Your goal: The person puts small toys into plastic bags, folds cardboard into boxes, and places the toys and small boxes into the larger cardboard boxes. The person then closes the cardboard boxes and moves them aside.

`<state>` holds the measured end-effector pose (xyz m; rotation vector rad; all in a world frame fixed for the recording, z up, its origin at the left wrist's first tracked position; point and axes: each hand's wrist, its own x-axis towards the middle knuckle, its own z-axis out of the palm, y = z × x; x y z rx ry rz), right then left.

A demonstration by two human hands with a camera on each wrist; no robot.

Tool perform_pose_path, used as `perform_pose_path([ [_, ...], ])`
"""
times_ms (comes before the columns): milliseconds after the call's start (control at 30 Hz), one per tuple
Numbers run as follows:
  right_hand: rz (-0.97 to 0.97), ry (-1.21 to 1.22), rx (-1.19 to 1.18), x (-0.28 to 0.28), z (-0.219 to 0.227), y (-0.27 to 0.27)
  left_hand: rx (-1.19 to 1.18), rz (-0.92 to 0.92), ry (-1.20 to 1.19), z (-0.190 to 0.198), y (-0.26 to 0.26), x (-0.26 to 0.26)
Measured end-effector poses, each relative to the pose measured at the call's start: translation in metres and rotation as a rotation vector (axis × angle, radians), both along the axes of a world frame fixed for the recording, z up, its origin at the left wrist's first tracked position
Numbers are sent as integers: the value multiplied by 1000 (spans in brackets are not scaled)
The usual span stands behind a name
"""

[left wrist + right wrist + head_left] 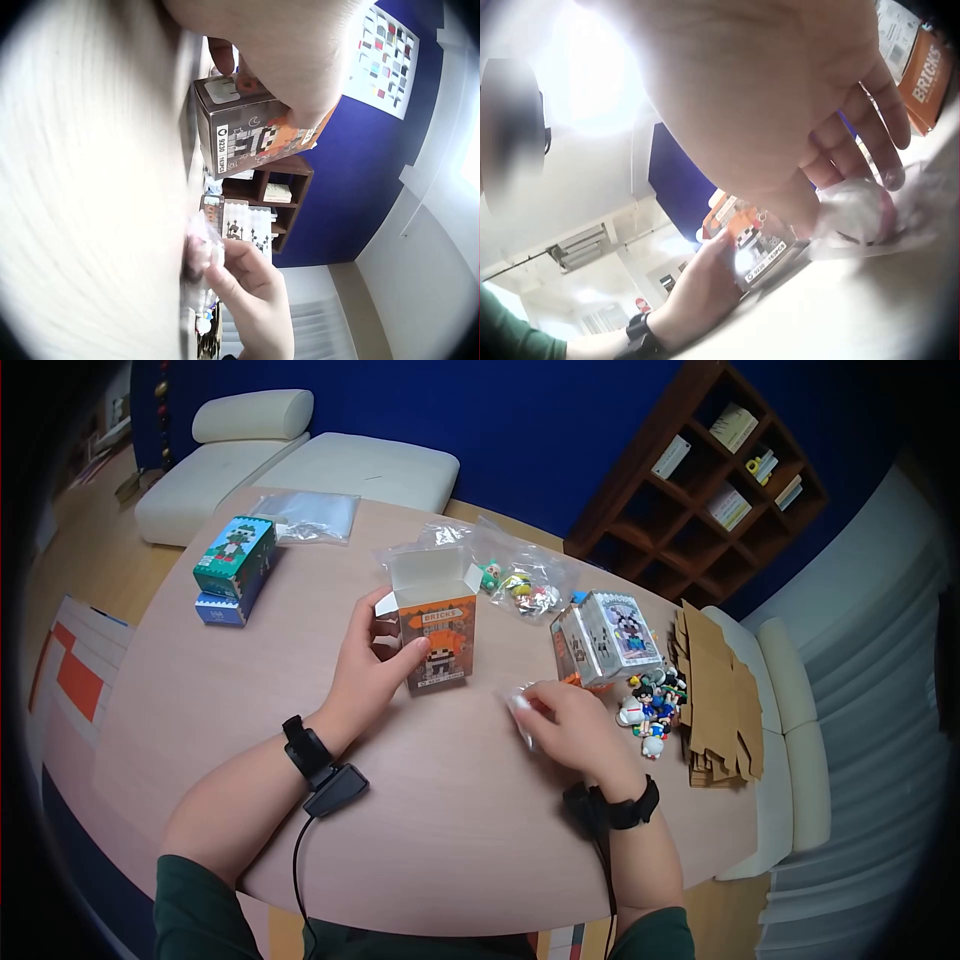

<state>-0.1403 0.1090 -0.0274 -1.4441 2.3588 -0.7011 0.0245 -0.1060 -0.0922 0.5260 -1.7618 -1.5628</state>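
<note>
My left hand [358,678] grips an orange and dark brick-toy box [440,650] by its sides, thumb across the printed front. The box stands upright over the table, its white top flaps [425,568] raised. In the left wrist view, the box's lower end shows "9230" beside a pixel-style figure. To the right, close over the table, my right hand [575,728] pinches a small clear plastic bag [862,225] between thumb and fingers. Something whitish with a pink part shows through the bag; its shape is blurred.
At the left, a green box [235,555] sits on a blue box [222,610], near a flat clear bag [315,518]. Bagged toys [525,588] lie at the back. To the right are a grey-white box [625,632], several small figures [650,710] and flattened cardboard [720,705].
</note>
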Motion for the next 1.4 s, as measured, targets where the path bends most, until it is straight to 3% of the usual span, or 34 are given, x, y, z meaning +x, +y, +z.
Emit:
perform_pose_path([
  [133, 16, 75, 36, -17, -8, 0, -27, -8, 10, 1, 0, -1],
  [200, -32, 268, -124, -16, -20, 2, -12, -5, 45, 1, 1, -2],
  [333, -190, 217, -71, -7, -16, -1, 22, -9, 22, 2, 2, -1],
  [400, -110, 387, -110, -6, -14, -2, 11, -5, 29, 1, 1, -2],
  [533, -41, 437, -27, 4, -15, 1, -13, -14, 20, 2, 0, -1],
  [600, 50, 592, -62, 11, -11, 3, 2, -26, 25, 2, 1, -1],
  [833, 49, 584, 108, 5, -11, 4, 11, -39, 52, 2, 1, -1],
  [900, 4, 350, 151, 6, -3, 1, 54, -94, 51, 5, 3, 1],
  [933, 11, 349, 141, 8, 3, 1, 66, -120, 70, 4, 3, 1],
  [1000, 49, -67, -2, 15, 16, 4, 43, -214, 22, 5, 5, 3],
  [1033, 51, -68, 0, 22, 25, 6, 49, -282, -5, 9, 8, 5],
  [1100, 158, -723, -287, 31, 41, 10, -9, -386, 35, -5, 11, 0],
  [1167, 223, -780, -331, 29, 40, 15, -5, -480, 99, -8, 20, -2],
  [1233, 227, -677, -636, 35, 30, 10, 86, -639, -4, -2, 28, 2],
  [1267, 185, -462, -680, 40, 32, 5, 72, -643, 35, 0, 34, 2],
  [1300, 182, -461, -682, 39, 35, 4, 71, -646, 34, 0, 35, 2],
  [1367, 215, 298, -474, 37, 40, 4, -162, -582, -19, 1, 35, 3],
  [1400, 157, 294, -498, 41, 39, 2, -163, -582, -21, 0, 35, 3],
])
